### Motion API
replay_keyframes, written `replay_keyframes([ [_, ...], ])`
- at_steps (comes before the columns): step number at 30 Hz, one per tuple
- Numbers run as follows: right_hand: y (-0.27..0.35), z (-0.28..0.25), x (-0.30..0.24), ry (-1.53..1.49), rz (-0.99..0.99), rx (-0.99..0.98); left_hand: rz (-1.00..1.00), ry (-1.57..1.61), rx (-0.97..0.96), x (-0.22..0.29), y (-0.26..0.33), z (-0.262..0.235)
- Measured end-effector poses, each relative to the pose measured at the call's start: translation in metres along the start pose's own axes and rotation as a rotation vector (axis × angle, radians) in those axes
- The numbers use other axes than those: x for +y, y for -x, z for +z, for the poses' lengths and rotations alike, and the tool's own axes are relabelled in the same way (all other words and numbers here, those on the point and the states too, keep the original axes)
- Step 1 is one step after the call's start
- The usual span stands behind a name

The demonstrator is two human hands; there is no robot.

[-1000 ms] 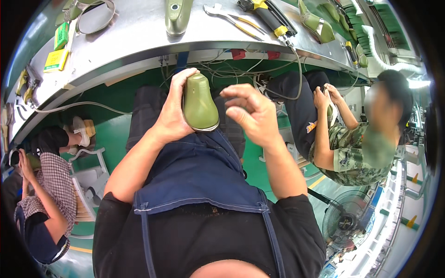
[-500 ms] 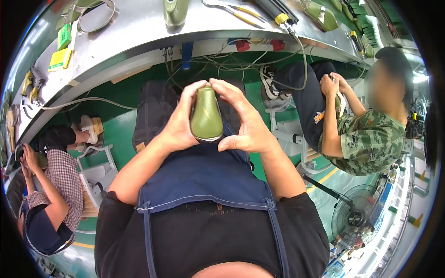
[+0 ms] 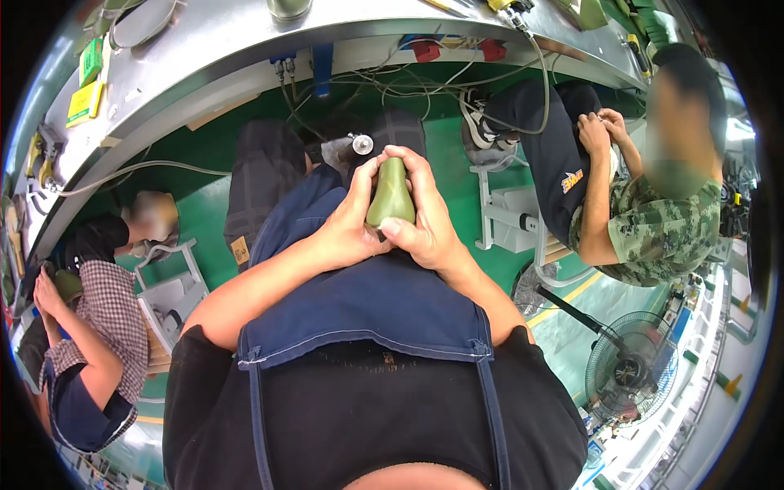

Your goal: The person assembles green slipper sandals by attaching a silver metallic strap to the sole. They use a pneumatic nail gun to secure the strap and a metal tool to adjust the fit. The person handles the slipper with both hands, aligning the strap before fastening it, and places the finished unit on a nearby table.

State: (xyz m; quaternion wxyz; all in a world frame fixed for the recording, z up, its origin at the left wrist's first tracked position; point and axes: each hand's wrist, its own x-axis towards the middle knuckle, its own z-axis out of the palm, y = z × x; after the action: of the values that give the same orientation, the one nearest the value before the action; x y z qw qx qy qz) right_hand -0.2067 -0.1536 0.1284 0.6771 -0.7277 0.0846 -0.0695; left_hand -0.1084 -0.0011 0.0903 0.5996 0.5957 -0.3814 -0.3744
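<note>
A smooth olive-green piece (image 3: 394, 192), shaped like a shoe last with a narrow far end and a broad near end, is held above my lap. My left hand (image 3: 353, 222) wraps its left side, its fingers reaching up to the far end. My right hand (image 3: 426, 229) closes round the right side, with the thumb pressed on the broad end. The underside is hidden by my palms. Just beyond my hands, between my knees, stands a metal post (image 3: 362, 145) with a round top. A blue apron (image 3: 359, 306) covers my lap.
A metal bench (image 3: 220, 57) curves across the far side, bearing a green piece (image 3: 288, 6), yellow box (image 3: 84, 104) and green box (image 3: 91, 62). Cables (image 3: 400, 90) hang beneath. Co-workers sit at left (image 3: 110, 302) and right (image 3: 653, 229); a fan (image 3: 627, 367) stands behind right.
Both hands have carried the green piece slightly right and closed more tightly round it, the right thumb coming onto it. The view has shifted, and the metal post now shows between my knees.
</note>
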Motion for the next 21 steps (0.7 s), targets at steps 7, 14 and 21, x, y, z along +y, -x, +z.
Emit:
replay_keyframes([
  [7, -0.005, -0.012, -0.005, -0.206, 0.074, -0.034, -0.083, -0.018, 0.0, 0.005, -0.008, 0.004],
  [14, 0.011, -0.021, -0.017, -0.265, 0.12, -0.067, 0.147, -0.361, 0.078, 0.021, 0.005, 0.003],
  [21, 0.015, -0.019, -0.009, -0.018, -0.017, -0.104, 0.324, -0.136, 0.192, 0.037, 0.047, -0.014],
])
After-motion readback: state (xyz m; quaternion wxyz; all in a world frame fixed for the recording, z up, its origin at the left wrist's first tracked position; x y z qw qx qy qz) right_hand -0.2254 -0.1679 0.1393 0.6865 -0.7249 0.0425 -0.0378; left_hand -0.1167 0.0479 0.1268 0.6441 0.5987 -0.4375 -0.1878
